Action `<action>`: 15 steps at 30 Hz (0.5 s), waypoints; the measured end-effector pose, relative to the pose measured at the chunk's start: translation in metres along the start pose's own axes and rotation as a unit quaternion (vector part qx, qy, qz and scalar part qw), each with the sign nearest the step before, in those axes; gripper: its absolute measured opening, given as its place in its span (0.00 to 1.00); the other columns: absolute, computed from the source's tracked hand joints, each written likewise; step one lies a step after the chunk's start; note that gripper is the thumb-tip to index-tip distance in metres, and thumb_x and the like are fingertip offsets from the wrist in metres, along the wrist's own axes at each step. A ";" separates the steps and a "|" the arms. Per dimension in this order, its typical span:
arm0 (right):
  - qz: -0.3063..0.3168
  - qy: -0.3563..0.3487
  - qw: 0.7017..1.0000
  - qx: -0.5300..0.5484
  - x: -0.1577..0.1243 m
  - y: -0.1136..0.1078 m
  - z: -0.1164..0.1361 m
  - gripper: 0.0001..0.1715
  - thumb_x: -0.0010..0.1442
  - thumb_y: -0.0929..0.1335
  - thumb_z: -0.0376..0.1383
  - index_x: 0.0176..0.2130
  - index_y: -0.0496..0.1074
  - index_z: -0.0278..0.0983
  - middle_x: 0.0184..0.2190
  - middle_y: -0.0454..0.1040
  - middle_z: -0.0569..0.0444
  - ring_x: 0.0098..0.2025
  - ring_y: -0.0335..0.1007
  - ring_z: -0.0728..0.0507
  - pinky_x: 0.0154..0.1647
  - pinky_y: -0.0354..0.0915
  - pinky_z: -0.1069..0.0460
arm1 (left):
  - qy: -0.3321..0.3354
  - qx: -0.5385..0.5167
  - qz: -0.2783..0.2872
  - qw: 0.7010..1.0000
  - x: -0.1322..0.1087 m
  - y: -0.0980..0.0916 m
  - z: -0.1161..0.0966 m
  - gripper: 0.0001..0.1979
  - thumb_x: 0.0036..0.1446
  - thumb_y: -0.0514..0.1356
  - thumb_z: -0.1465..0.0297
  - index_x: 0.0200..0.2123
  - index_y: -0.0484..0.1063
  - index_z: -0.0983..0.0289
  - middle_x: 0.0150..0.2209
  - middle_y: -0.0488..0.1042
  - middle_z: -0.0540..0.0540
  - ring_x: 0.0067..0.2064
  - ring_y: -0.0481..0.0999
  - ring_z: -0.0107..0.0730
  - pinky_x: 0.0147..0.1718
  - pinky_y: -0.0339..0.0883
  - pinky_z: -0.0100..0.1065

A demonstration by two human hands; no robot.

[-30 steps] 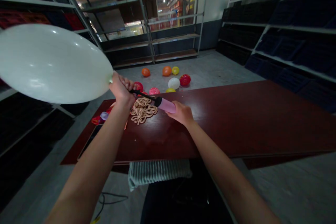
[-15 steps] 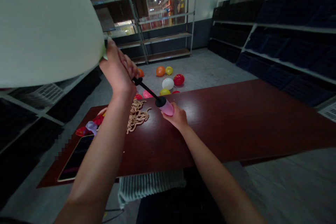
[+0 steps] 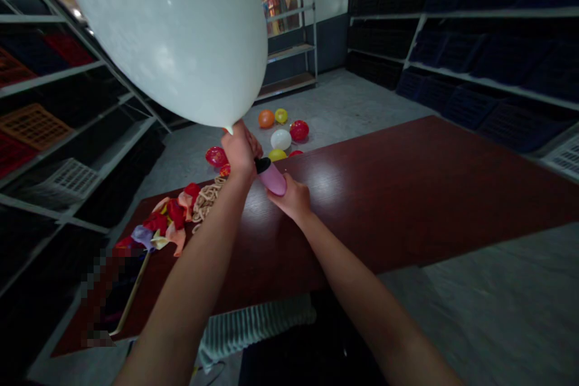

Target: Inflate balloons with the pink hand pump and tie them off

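A large white balloon, inflated, fills the upper left, its neck pointing down into my left hand. My left hand is closed around that neck and the front end of a balloon pump; the nozzle is hidden by the fingers. The pump's pink barrel with its black collar sits in my right hand, whose fingers wrap around it. Both hands are close together above the dark red table, and the black rod between them is almost out of sight.
Limp balloons in several colours lie at the table's left, beside a coil of beige cord and a tablet-like dark panel. Inflated balloons rest on the floor beyond. Racks with crates line the sides.
My hands have come together, so the pump's black rod has slid mostly into the pink barrel. The white balloon has swung right and farther into view as my head turned.
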State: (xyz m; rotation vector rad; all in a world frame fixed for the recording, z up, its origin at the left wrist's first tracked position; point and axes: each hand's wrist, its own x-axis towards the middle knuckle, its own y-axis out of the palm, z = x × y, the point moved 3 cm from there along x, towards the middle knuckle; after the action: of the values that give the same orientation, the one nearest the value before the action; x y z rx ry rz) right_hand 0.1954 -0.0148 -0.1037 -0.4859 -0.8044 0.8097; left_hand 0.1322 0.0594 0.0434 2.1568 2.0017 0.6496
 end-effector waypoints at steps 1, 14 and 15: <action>0.005 -0.008 1.000 -0.009 0.000 0.000 0.001 0.24 0.57 0.71 0.54 0.41 0.73 0.38 0.34 0.83 0.48 0.35 0.81 0.39 0.31 0.62 0.51 | -0.005 -0.007 -0.006 1.000 0.000 -0.005 -0.001 0.26 0.65 0.59 0.63 0.18 0.50 0.60 0.11 0.48 0.43 0.11 0.49 0.21 0.11 0.44 0.27; 0.039 -0.148 0.986 -0.065 -0.016 -0.001 0.023 0.20 0.60 0.70 0.51 0.42 0.76 0.38 0.36 0.83 0.49 0.35 0.80 0.41 0.31 0.60 0.51 | -0.028 -0.137 -0.114 0.984 0.001 -0.114 -0.002 0.25 0.60 0.61 0.61 0.21 0.47 0.60 0.15 0.46 0.43 0.13 0.48 0.22 0.15 0.45 0.29; 0.042 -0.155 0.985 -0.067 -0.016 -0.001 0.023 0.20 0.61 0.70 0.51 0.42 0.76 0.38 0.37 0.83 0.49 0.35 0.79 0.41 0.31 0.60 0.51 | -0.030 -0.144 -0.116 0.982 0.001 -0.120 -0.004 0.25 0.59 0.61 0.62 0.21 0.47 0.61 0.15 0.46 0.42 0.13 0.49 0.22 0.15 0.46 0.29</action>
State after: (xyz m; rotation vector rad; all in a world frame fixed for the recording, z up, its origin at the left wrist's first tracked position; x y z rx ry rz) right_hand 0.1706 -0.0261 -0.0962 -0.5229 -1.1380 0.9254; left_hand 0.0201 0.0736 0.0018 1.7279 1.9493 0.7734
